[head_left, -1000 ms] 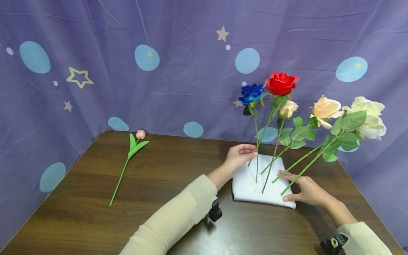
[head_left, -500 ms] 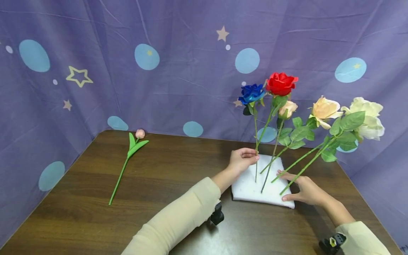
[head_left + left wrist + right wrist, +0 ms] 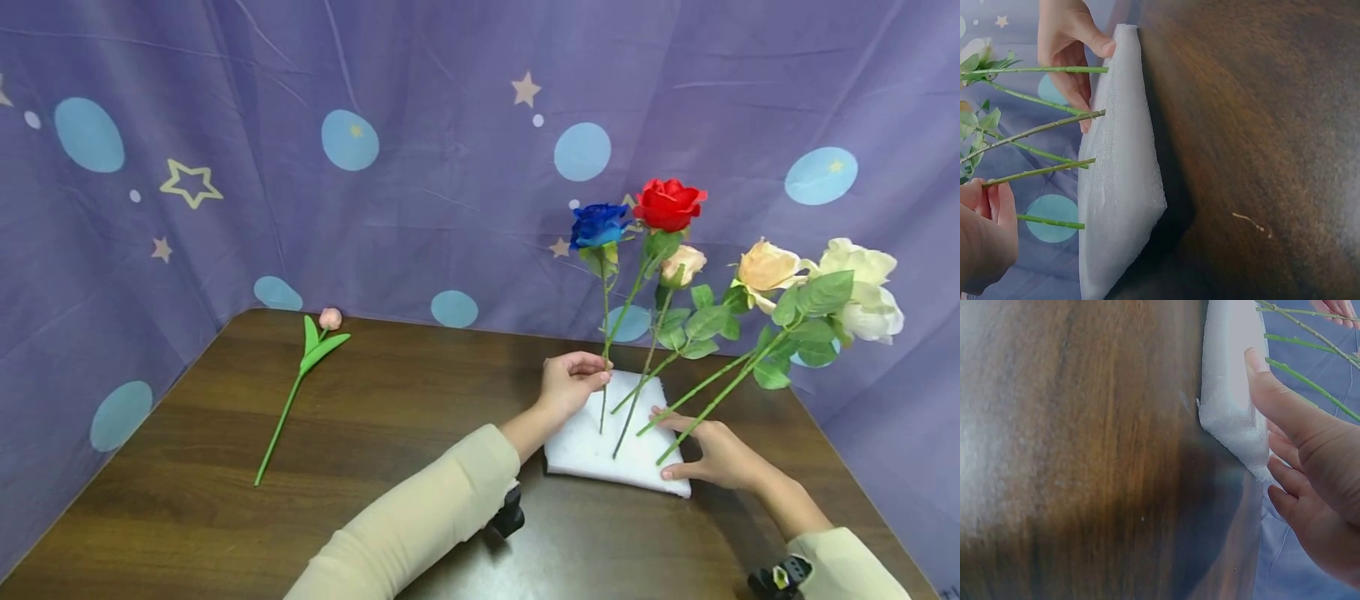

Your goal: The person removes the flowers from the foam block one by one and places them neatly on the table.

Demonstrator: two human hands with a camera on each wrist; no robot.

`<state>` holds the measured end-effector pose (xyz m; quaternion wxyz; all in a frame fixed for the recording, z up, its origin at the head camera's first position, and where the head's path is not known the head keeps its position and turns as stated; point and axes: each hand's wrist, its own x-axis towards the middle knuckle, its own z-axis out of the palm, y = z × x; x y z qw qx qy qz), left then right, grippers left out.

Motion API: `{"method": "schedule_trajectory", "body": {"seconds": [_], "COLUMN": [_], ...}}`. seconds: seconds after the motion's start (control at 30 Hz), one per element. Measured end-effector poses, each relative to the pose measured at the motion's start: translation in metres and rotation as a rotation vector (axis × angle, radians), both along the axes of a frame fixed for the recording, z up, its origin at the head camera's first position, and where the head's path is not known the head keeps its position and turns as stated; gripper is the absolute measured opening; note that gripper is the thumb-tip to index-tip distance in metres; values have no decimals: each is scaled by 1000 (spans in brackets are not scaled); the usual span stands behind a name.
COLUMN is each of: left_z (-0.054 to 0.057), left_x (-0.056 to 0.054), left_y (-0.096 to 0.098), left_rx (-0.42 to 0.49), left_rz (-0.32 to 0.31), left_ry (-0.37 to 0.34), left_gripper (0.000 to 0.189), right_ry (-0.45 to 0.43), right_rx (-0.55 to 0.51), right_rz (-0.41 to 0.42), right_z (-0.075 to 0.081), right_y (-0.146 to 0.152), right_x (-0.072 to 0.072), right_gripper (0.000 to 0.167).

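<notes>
In the head view my left hand (image 3: 572, 385) pinches the stem of the blue rose (image 3: 598, 225) between thumb and fingers, low down above the white foam block (image 3: 573, 450). The foot of that stem meets the foam top. The red rose (image 3: 670, 206) leans beside it, the lower end of its stem partly behind the hand. My right hand (image 3: 716, 454) rests on the block's right side, fingers spread, the thumb (image 3: 1260, 372) lying on the foam. A small peach rose (image 3: 684, 266), a larger peach rose (image 3: 767, 271) and white flowers (image 3: 862, 287) lean right from the block.
A pink tulip (image 3: 330, 319) with green leaves lies on the left of the wooden table (image 3: 187, 450). Behind the table hangs a purple curtain (image 3: 450, 208) with stars and blue circles. A thin light scrap (image 3: 1249, 220) lies near the block.
My left hand has moved slightly right and down onto the blue rose's stem. The blue rose has turned a little, its leaves now facing forward. The right hand keeps its place on the foam.
</notes>
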<state>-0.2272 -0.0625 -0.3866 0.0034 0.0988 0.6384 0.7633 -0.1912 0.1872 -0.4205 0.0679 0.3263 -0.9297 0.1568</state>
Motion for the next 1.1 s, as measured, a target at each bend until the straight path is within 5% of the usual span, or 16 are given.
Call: {"method": "schedule_trajectory", "body": {"seconds": [0.47,0.77,1.1], "left_z": [11,4,-1], "left_x": [-6,-12,-9], "left_y": [-7,-38,-81], "left_rx": [31,-1,22], "left_rz": [14,52,71], "left_ry": [51,62,-22], "left_gripper": [18,20,24], "right_ry": [17,20,8], "right_rx": [-6,3,4], "right_rz": [2,-8,-4], "right_z": [-2,-2,-2], "right_y": [0,1,1], "right_x": [1,1,0], "right_gripper": [72,73,74]}}
